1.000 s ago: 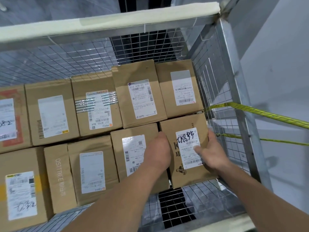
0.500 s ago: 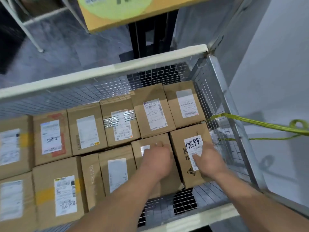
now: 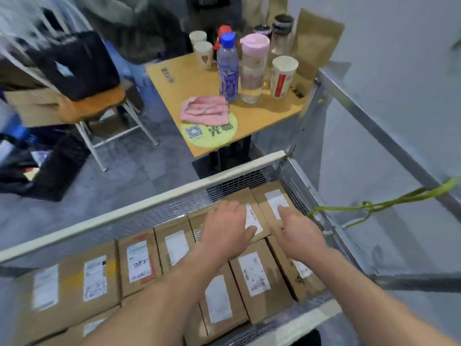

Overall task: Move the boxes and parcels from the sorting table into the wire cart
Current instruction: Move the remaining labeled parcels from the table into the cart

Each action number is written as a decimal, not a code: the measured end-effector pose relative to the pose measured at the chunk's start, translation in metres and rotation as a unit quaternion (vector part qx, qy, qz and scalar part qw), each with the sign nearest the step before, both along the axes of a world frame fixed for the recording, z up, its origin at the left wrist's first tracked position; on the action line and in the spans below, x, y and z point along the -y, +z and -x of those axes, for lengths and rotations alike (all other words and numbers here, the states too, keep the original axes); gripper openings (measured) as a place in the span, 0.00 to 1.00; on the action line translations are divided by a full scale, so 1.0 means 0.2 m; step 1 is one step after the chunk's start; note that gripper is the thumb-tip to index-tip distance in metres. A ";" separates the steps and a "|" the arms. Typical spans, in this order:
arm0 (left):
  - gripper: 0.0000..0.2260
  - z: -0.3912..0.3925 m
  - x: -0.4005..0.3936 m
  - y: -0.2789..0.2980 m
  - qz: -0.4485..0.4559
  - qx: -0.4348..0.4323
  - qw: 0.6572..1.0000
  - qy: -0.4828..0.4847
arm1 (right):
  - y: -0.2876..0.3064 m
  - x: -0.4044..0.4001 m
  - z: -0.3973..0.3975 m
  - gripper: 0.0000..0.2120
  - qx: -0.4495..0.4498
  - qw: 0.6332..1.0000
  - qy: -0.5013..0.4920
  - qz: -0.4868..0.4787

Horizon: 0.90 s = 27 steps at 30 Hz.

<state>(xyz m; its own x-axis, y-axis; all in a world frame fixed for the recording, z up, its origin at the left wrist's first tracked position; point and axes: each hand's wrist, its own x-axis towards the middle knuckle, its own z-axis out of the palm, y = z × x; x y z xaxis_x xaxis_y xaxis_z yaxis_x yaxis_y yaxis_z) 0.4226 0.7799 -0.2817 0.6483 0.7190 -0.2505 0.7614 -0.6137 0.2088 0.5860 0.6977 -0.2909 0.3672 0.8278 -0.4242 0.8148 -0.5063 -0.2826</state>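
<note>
In the wire cart (image 3: 139, 216), about ten cardboard boxes (image 3: 252, 273) lie flat in two rows, labels up, long sides running toward its far rail, while the left hand (image 3: 225, 227) and right hand (image 3: 296, 232) hover open-fingered over the far-right boxes, gripping nothing.

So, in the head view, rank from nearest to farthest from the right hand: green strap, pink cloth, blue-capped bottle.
From the right hand:
1. green strap, to its right, at the cart's side.
2. pink cloth, on the table beyond the cart.
3. blue-capped bottle, standing behind the cloth.
</note>
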 end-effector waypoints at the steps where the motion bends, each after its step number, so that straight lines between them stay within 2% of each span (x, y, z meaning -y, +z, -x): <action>1: 0.18 0.01 -0.01 0.07 -0.006 0.004 1.000 -0.004 | 0.08 0.00 0.02 0.22 -0.002 1.000 -0.001 -0.017; 4: 0.18 0.00 0.00 0.24 -0.024 0.019 0.999 -0.015 | 0.28 0.04 0.03 0.24 -0.005 0.998 -0.004 -0.064; 14: 0.18 -0.07 0.31 0.63 -0.091 0.058 0.992 -0.063 | 0.68 0.42 -0.03 0.15 0.044 0.988 -0.038 -0.146; 20: 0.19 -0.16 0.61 0.83 -0.136 0.078 0.981 -0.113 | 0.90 0.80 -0.06 0.21 0.059 0.978 -0.076 -0.186; 27: 0.23 -0.36 0.94 1.03 -0.138 0.126 0.965 -0.181 | 1.09 1.22 -0.13 0.16 0.132 0.970 -0.131 -0.158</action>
<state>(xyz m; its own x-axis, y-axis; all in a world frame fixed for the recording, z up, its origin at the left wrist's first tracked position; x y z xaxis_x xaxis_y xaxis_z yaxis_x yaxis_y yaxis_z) 0.4943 0.5924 -0.0761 0.8852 0.4503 0.1169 0.4327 -0.8892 0.1489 0.6122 0.4543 -0.0724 0.6433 0.7652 -0.0259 0.7356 -0.6271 -0.2562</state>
